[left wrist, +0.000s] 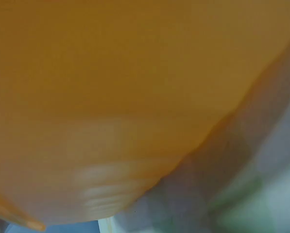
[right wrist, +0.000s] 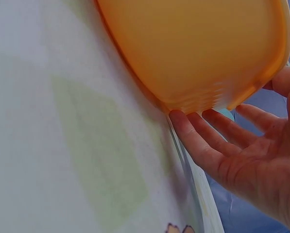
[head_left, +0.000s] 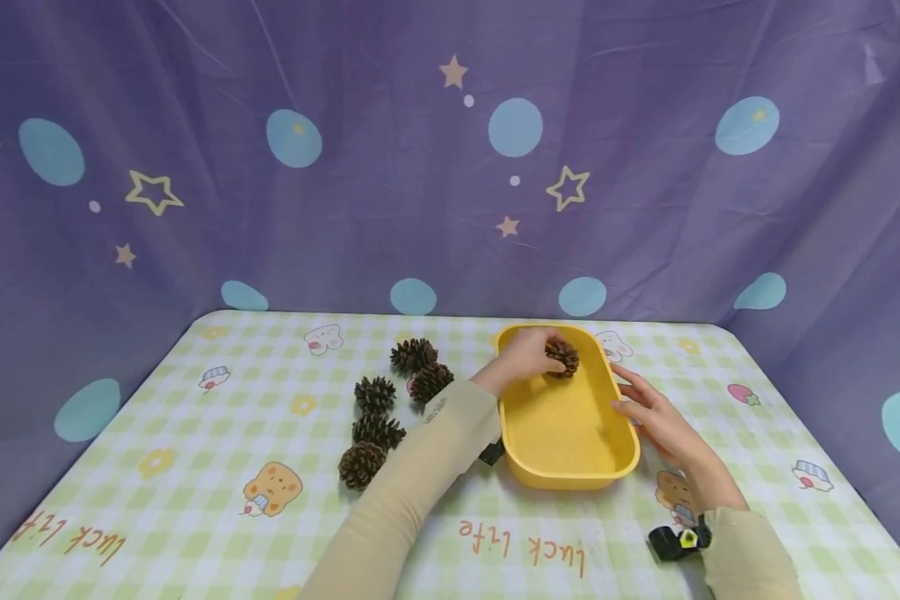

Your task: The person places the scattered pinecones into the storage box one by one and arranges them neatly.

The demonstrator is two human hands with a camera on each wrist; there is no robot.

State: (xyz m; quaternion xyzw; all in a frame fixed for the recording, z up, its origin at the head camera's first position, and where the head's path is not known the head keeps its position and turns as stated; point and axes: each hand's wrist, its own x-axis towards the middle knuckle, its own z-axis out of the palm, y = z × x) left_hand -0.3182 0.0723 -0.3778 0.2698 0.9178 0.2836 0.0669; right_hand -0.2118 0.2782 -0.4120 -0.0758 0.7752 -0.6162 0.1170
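Note:
In the head view my left hand (head_left: 528, 357) reaches over the left rim of a yellow plastic tub (head_left: 570, 476). Its thumb and fingers pinch a brown pine cone (head_left: 565, 359) inside, near the far end. The left wrist view shows only the tub's outer wall (left wrist: 135, 73) close up; the hand is hidden there. At the tub's right side, my right hand (head_left: 658, 417) rests its fairly straight fingers (right wrist: 196, 141) against the outer wall, thumb at the rim. Left of the tub lie several more pine cones (head_left: 375, 396), one partly behind the left forearm.
A green-and-white checked cloth (head_left: 217, 433) with cartoon prints covers the table. Behind it hangs a purple curtain (head_left: 390, 208) with stars and blue ovals. A small black device (head_left: 675, 543) sits on the right wrist.

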